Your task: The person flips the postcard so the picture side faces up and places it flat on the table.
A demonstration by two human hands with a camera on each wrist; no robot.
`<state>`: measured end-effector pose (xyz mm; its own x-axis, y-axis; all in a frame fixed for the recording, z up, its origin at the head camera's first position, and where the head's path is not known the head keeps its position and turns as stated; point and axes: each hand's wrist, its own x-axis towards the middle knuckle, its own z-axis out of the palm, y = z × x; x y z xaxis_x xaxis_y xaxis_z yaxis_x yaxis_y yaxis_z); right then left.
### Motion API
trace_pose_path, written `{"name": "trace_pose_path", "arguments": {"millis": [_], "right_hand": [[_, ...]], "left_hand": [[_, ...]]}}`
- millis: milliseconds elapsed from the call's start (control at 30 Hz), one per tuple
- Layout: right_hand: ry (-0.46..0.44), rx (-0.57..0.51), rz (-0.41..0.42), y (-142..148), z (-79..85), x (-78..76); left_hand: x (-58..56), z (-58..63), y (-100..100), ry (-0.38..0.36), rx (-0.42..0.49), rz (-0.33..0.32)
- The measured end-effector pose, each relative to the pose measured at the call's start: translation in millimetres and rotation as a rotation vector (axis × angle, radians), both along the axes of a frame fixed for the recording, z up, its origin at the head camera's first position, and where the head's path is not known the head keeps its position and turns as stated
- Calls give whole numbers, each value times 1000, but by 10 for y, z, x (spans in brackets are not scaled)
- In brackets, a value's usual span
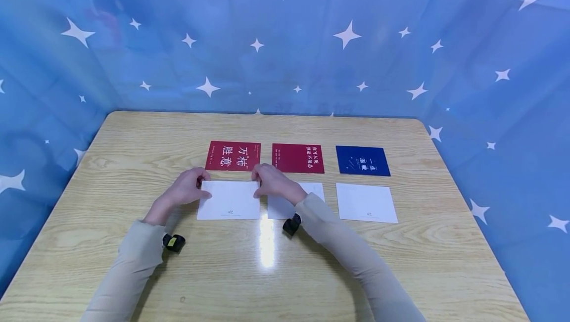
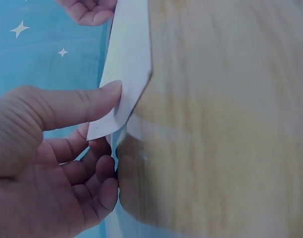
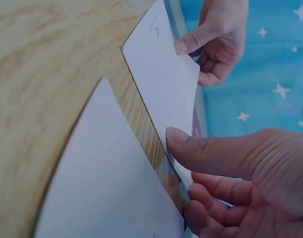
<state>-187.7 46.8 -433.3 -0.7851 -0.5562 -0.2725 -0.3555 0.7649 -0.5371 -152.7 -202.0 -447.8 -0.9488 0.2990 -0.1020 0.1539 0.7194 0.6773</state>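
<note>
A white card (image 1: 229,201) with a small dark print near its front edge lies at the left of the front row. Its far left corner is pinched by my left hand (image 1: 188,186), thumb on top and fingers beneath, as the left wrist view shows on the card (image 2: 129,54). At the far right corner, my right hand (image 1: 274,182) pinches the same card between thumb and fingers. In the right wrist view the card (image 3: 164,74) tilts up at its far edge. My right forearm partly covers a second white card (image 1: 280,208) beside it.
Behind stand out two red cards, one with large white characters (image 1: 233,156) and one with smaller ones (image 1: 298,159), then a blue card (image 1: 362,161). Another white card (image 1: 367,203) lies at the right. A blue star-patterned cloth (image 1: 285,65) borders the wooden table (image 1: 445,262).
</note>
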Motion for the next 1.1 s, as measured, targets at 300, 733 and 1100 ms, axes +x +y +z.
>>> {"name": "trace_pose_path", "arguments": {"millis": [300, 733, 1100], "right_hand": [[42, -49, 10, 63, -9, 30], [-29, -368, 103, 227, 15, 49], [-57, -513, 40, 264, 116, 60]], "left_hand": [[58, 25, -73, -30, 88, 15], [159, 116, -218, -105, 304, 66], [191, 231, -250, -95, 436, 91]]}}
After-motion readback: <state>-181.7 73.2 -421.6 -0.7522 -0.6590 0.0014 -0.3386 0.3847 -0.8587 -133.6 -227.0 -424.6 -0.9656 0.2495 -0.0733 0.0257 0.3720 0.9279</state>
